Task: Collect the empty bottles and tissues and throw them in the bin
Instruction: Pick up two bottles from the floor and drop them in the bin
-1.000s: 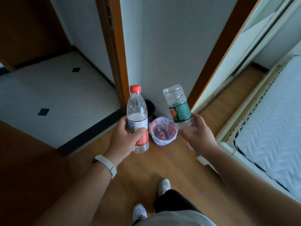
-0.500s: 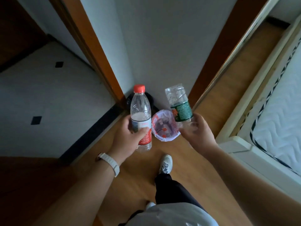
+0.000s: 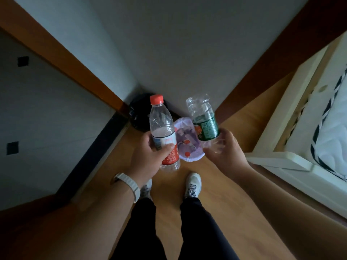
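My left hand (image 3: 150, 156) grips a clear bottle with a red cap and red label (image 3: 161, 124), held upright. My right hand (image 3: 228, 152) holds a crumpled clear bottle with a green label (image 3: 203, 121) by its lower end. Between and below the two bottles stands a small bin lined with a pale purple bag (image 3: 189, 147) on the wooden floor, with some rubbish visible inside. Both bottles hover just above the bin's rim, one on each side.
A black bag (image 3: 138, 117) lies in the corner behind the bin, against the grey wall. A white bed frame with a mattress (image 3: 309, 128) stands to the right. A tiled floor lies beyond the dark threshold at left. My two feet stand just before the bin.
I have stepped closer, so the bin now lies right below my hands and both feet are in view. Both bottles stay gripped as before.
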A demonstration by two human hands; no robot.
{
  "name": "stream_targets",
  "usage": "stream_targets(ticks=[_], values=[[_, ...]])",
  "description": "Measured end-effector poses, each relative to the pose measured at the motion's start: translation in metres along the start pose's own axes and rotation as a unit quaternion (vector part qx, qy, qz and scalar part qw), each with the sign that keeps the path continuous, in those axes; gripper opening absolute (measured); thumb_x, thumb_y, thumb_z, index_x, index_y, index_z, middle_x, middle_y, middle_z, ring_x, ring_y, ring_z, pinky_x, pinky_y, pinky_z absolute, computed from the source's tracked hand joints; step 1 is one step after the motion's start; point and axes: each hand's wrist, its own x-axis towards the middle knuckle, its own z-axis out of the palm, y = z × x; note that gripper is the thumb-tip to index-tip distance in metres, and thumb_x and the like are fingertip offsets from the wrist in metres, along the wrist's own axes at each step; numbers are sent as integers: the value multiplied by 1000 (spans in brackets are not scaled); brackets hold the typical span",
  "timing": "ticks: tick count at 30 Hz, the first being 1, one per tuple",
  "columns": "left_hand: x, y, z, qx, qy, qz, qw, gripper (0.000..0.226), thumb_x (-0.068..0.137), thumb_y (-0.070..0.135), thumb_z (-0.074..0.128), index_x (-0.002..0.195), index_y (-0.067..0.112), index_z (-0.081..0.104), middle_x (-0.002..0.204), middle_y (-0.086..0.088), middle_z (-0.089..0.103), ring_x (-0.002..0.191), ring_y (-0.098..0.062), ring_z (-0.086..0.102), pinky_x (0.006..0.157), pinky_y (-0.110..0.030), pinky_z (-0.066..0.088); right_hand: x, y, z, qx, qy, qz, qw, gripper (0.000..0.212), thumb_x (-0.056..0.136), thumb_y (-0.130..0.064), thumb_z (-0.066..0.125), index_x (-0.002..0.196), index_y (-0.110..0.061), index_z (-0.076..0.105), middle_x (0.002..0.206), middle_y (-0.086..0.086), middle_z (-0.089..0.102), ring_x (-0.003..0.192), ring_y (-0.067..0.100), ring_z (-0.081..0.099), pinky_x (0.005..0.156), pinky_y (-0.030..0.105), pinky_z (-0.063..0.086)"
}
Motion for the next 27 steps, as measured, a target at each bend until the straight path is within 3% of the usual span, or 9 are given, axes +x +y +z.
stream_targets(ticks=[4, 9, 14, 18, 20, 23, 25, 27], values=[[66, -49, 16, 25, -22, -13, 999, 53, 60, 52, 82, 105, 50, 54, 105, 19, 69, 97, -2, 67, 86, -40, 58, 39, 41, 43, -4, 11, 22, 1000, 80, 59, -55, 66, 131, -34, 39, 116, -11, 53, 99, 6, 55, 76, 24, 47], [158, -124, 41, 81, -34, -7, 996, 58, 57, 55, 80, 106, 39, 53, 103, 14, 69, 92, 0, 67, 85, -38, 57, 89, 103, 107, 15, 38, 63, 997, 74, 60, -56, 66, 127, -43, 37, 111, -18, 54, 94, -9, 52, 66, 14, 39], [248, -188, 73, 150, -55, 33, 987, 55, 61, 49, 80, 106, 35, 51, 97, 17, 66, 82, 12, 61, 71, -18, 49, 139, 172, 169, 15, 75, 88, 993, 70, 66, -43, 73, 126, -44, 37, 111, -16, 56, 95, 1, 54, 65, 13, 36], [301, -243, 110, 164, -76, 54, 982, 58, 65, 41, 84, 110, 32, 48, 96, 17, 63, 81, 16, 59, 68, -16, 46, 181, 224, 213, 17, 96, 107, 989, 69, 68, -44, 75, 125, -42, 38, 107, -18, 55, 90, -5, 54, 63, 14, 38], [319, -266, 126, 160, -87, 58, 982, 63, 63, 44, 82, 113, 32, 46, 101, 16, 63, 86, 10, 61, 75, -21, 51, 202, 247, 234, 24, 99, 117, 988, 72, 68, -44, 77, 128, -36, 39, 111, -15, 57, 93, 0, 56, 67, 17, 40], [337, -293, 141, 177, -76, 63, 979, 68, 60, 49, 76, 117, 29, 44, 113, 8, 61, 102, -11, 62, 92, -38, 52, 225, 272, 261, 35, 113, 131, 984, 75, 67, -43, 78, 131, -29, 40, 116, -13, 56, 101, 6, 55, 76, 20, 42], [345, -306, 146, 190, -72, 61, 977, 64, 62, 45, 74, 115, 28, 43, 112, 5, 61, 102, -15, 63, 92, -39, 52, 232, 286, 274, 29, 120, 142, 982, 75, 70, -41, 78, 133, -27, 39, 119, -12, 55, 104, 5, 52, 81, 24, 41], [349, -311, 151, 186, -81, 55, 978, 60, 66, 39, 74, 114, 29, 40, 109, 8, 59, 100, -10, 63, 87, -31, 53, 233, 294, 281, 24, 124, 150, 981, 77, 72, -39, 77, 136, -27, 36, 124, -10, 54, 110, 7, 51, 86, 26, 42]])
